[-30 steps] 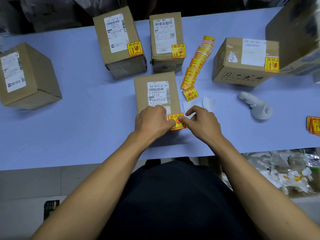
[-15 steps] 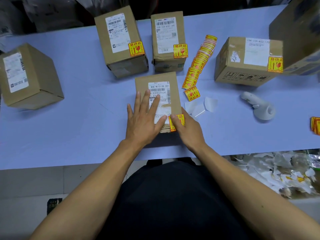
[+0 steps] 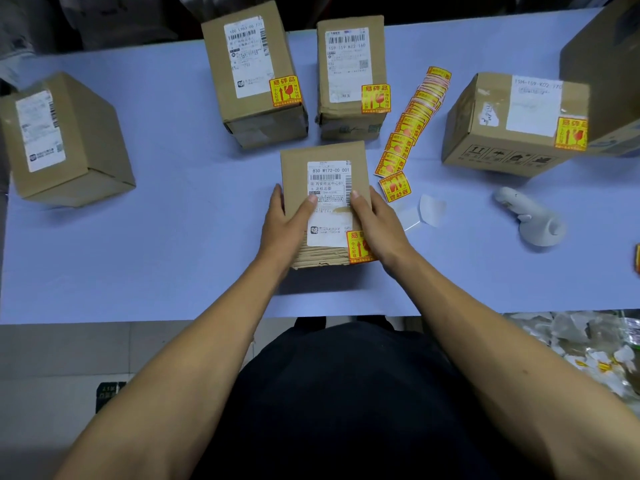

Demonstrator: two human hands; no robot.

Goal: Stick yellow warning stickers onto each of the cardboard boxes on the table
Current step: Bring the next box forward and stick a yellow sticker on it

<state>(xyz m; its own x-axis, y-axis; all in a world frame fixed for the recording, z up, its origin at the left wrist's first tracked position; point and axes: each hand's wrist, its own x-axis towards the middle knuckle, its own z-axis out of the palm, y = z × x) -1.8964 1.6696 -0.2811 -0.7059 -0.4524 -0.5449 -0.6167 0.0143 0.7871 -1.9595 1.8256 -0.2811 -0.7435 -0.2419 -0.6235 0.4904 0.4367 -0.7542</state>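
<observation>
A small cardboard box (image 3: 298,168) with a white shipping label lies in front of me, near the table's front edge. A yellow warning sticker (image 3: 356,245) sits on its near right corner, partly under my right hand. My left hand (image 3: 287,223) grips the box's left side, thumb on the label. My right hand (image 3: 377,223) grips its right side. Three boxes behind carry stickers: back left (image 3: 249,81), back middle (image 3: 349,74), right (image 3: 509,126). The far-left box (image 3: 65,140) shows no sticker. A strip of yellow stickers (image 3: 412,123) lies right of the held box.
Peeled white backing papers (image 3: 431,209) lie right of my right hand. A white handheld device (image 3: 533,220) rests further right. A large box (image 3: 606,71) fills the far right corner. Discarded backing scraps (image 3: 588,348) sit in a bag below the table edge.
Both hands went from pressing the sticker onto the box's corner, through a flat left palm on the label, to gripping the box by its two sides.
</observation>
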